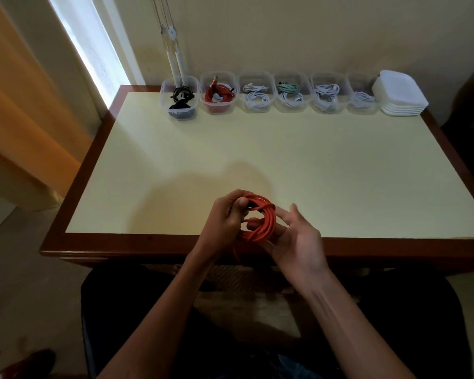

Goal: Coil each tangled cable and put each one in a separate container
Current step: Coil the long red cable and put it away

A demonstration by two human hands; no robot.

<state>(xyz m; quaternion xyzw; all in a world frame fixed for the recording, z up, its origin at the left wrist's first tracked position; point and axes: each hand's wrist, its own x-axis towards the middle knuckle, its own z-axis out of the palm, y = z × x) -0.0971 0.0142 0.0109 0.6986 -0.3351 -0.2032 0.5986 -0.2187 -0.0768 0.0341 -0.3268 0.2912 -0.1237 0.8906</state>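
My left hand [226, 217] grips the orange cable [259, 218] coil at its left side, fingers curled round the loops. My right hand [296, 236] cradles the coil's right side, fingers mostly straight, some threaded through the loops. Coil sits above the table's [340, 173] near edge, one strand hanging below. 6 clear containers [285, 105] with cables line the far edge, stacked lids [401, 93] at far right.

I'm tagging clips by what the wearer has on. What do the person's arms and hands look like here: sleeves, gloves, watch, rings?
Both forearms are bare right up to the bottom edge of the picture, with no sleeve in view. The left hand and right hand wear no gloves, and no watch, band or ring shows on either wrist or on the fingers that can be seen.
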